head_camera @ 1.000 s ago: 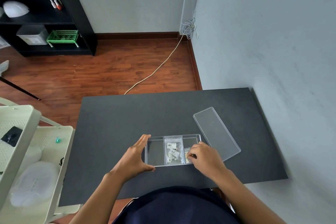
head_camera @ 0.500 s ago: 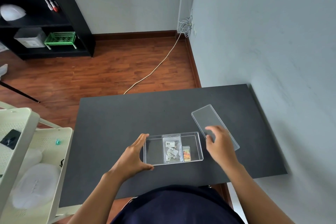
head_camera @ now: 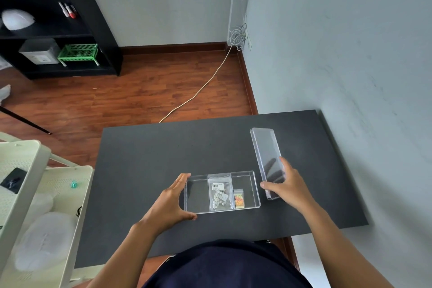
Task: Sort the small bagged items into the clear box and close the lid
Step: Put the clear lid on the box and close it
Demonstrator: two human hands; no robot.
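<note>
Your right hand has left the bags and now grips the lid, tilting it off the counter; your left hand braces the clear box, so closing comes next.

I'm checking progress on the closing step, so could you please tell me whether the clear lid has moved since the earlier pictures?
Yes. The lid has turned from slanting to nearly square with the clear box, right hand gripping it.

Dark navy top, bare forearms
</note>
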